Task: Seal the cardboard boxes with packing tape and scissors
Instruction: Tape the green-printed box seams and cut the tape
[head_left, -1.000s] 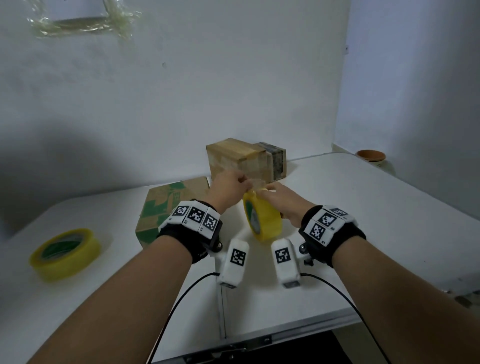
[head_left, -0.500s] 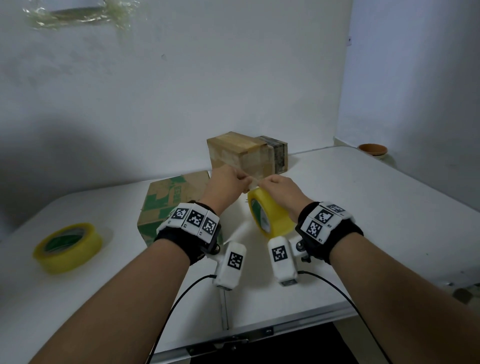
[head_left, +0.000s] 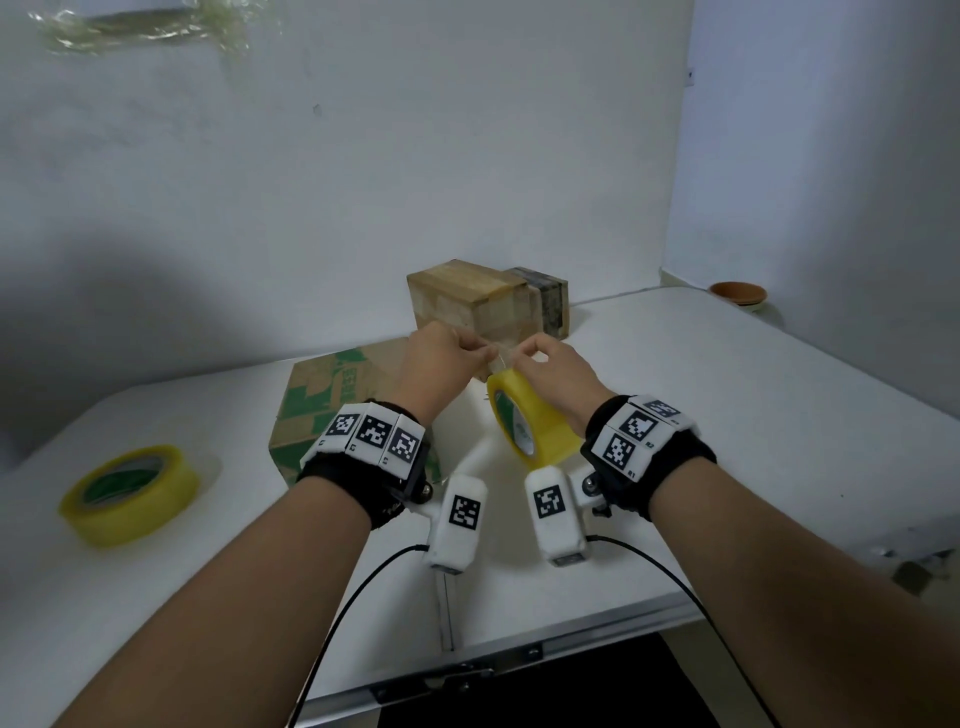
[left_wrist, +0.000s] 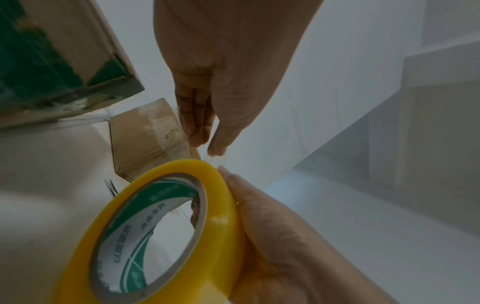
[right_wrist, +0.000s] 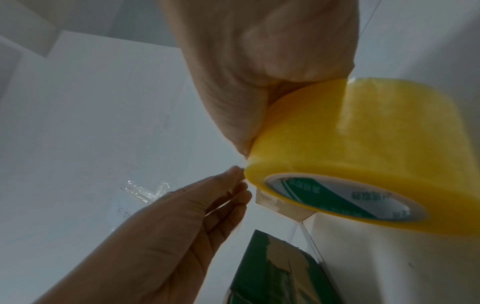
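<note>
We see both hands raised over the white counter (head_left: 727, 415), working one roll of yellow packing tape. The right hand (head_left: 558, 374) grips the tape roll (head_left: 535, 421) by its outer band, fingers and thumb curled round it, the roll held on edge above the counter. The left hand (head_left: 441, 358) has its thumb and fingertips drawn narrow together at the roll's upper edge, pinching what looks like the loose tape end (left_wrist: 214, 159) (a thin clear sliver, hard to make out in any view).

Boxes: a green-printed cardboard box (head_left: 332, 400) lies just left of the hands; a plain brown box (head_left: 467, 301) stands behind them near the wall, with a darker small box (head_left: 545, 301) touching its right side. The brown box shows shiny bands that we take to be tape already applied. Whether the green box's seams are sealed we cannot tell from here.

A second tape roll (head_left: 130, 493) lies flat at the left of the counter, well apart from the hands. Thin metal tips (left_wrist: 110, 186) show beyond the held roll in the left wrist view, possibly the scissors; too small to be sure. A brown bowl (head_left: 737, 293) sits at the far right corner. Crumpled clear tape (head_left: 140, 28) clings to the wall.

Our judgement: the strip is only being started. Pulling it out, laying it over a box and cutting it all remain.
</note>
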